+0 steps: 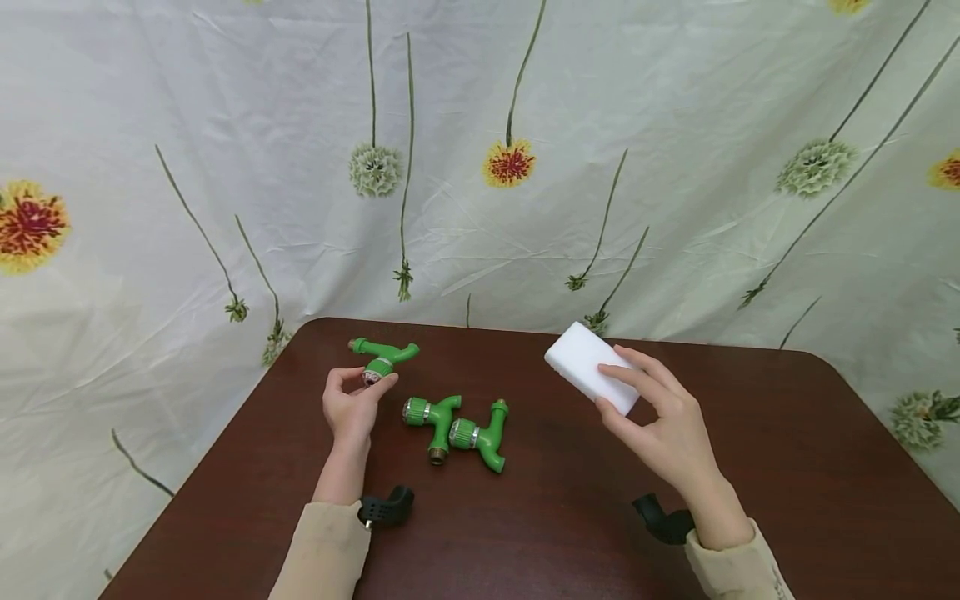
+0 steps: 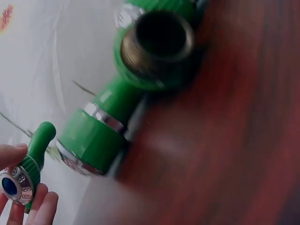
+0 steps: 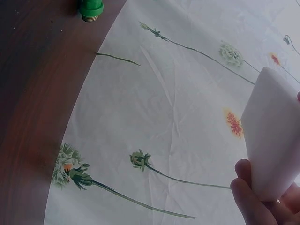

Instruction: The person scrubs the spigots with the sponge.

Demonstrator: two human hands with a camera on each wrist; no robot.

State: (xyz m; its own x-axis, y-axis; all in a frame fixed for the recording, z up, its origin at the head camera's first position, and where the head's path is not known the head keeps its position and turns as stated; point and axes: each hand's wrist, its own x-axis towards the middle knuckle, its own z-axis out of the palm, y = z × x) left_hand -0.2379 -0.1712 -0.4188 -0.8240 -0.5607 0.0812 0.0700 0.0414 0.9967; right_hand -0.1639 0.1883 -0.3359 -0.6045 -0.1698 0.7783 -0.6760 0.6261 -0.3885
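Note:
A green tap point(image 1: 382, 356) with a silver-rimmed knob is pinched by its knob in my left hand point(image 1: 352, 406), over the table's far left part. The left wrist view shows that knob's blue centre on the held tap point(image 2: 33, 161) between thumb and fingers. My right hand point(image 1: 663, 417) holds a white sponge block point(image 1: 588, 364) by its edges, tilted and raised above the table. Two more green taps lie side by side to the right of my left hand, one tap point(image 1: 438, 421) with its threaded end toward me and another tap point(image 1: 489, 437) with its spout toward me.
The dark red-brown table point(image 1: 570, 517) has rounded far corners. Behind it hangs a pale cloth point(image 1: 450, 233) printed with flowers and stems. Each wrist wears a black strap mount, the left mount point(image 1: 387, 506) and the right mount point(image 1: 663, 521).

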